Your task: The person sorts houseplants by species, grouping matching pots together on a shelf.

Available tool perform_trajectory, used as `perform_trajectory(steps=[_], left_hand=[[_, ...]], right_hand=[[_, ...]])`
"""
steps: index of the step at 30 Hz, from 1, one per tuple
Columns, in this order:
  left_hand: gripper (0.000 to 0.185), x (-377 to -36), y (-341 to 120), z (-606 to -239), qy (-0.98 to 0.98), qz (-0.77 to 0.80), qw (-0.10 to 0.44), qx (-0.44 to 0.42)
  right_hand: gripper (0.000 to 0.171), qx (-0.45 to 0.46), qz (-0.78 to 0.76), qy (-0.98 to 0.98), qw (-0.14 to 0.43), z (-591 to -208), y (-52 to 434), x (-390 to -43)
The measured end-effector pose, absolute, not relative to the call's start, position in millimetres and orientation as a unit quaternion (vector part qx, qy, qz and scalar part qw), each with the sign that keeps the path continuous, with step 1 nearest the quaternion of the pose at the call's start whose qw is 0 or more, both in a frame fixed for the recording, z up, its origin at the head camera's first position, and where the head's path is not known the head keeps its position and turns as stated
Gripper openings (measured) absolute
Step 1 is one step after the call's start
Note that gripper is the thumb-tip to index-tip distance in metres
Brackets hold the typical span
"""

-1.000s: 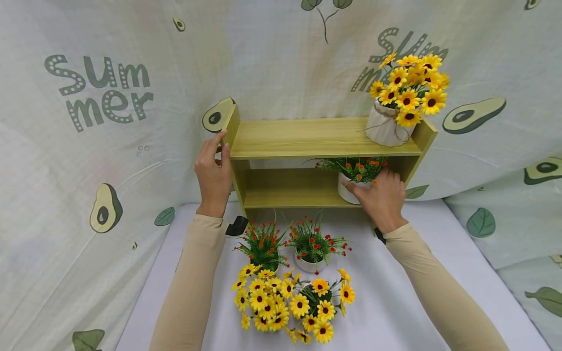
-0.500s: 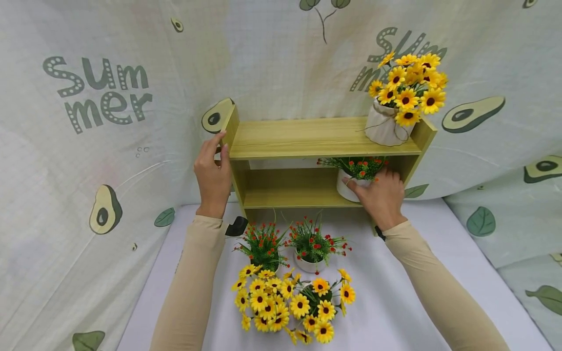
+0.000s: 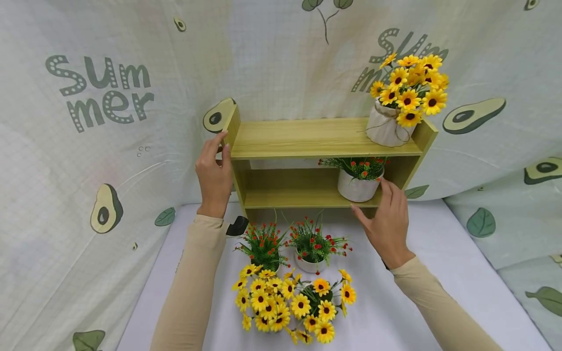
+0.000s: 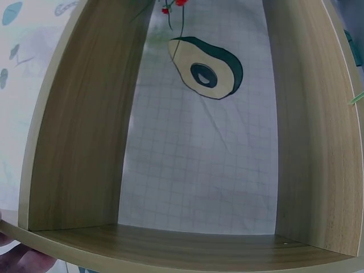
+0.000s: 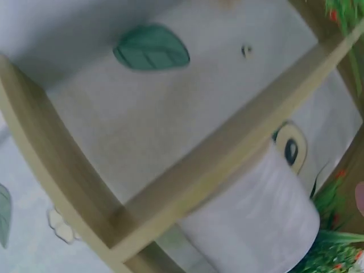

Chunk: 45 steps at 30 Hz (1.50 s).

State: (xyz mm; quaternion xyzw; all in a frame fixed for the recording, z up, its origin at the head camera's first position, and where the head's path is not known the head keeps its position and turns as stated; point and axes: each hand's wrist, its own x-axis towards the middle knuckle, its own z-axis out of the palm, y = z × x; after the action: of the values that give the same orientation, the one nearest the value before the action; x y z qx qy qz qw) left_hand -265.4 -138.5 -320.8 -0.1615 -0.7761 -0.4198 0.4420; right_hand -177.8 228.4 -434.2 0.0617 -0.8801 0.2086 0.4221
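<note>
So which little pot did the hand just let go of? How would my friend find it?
Find the wooden shelf against the avocado cloth. On its lower board, at the right end, stands a white pot of green sprigs with red buds, beside the right hand. It is the only red-budded pot on the shelf; two like it stand on the table.

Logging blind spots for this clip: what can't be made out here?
- Left hand: fingertips hidden behind the shelf side in the head view; the left wrist view shows only a blurred sliver.
- Right hand: only a pink sliver at the right wrist view's edge.
- Front daisy pot: buried under blooms.
</note>
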Motion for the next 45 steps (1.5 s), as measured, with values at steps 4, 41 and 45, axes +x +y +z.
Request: perform_trajectory(steps=[4, 41, 45], left_hand=[[0.032, -265, -138, -319, -0.777, -0.419, 0.441, -0.162], [0.031, -267, -136, -314, -0.783, -0.409, 0.442, -0.155], [0.031, -266, -136, -314, -0.782, -0.412, 0.441, -0.154]], right_hand=[[0.095, 0.094, 0.211, -0.874, 0.427, -453, 226, -155], [0.083, 0.113, 0.308, -0.945, 0.002, -543, 213, -64], [0.092, 0.137, 0.347, -0.927, -0.039, -545, 211, -60]])
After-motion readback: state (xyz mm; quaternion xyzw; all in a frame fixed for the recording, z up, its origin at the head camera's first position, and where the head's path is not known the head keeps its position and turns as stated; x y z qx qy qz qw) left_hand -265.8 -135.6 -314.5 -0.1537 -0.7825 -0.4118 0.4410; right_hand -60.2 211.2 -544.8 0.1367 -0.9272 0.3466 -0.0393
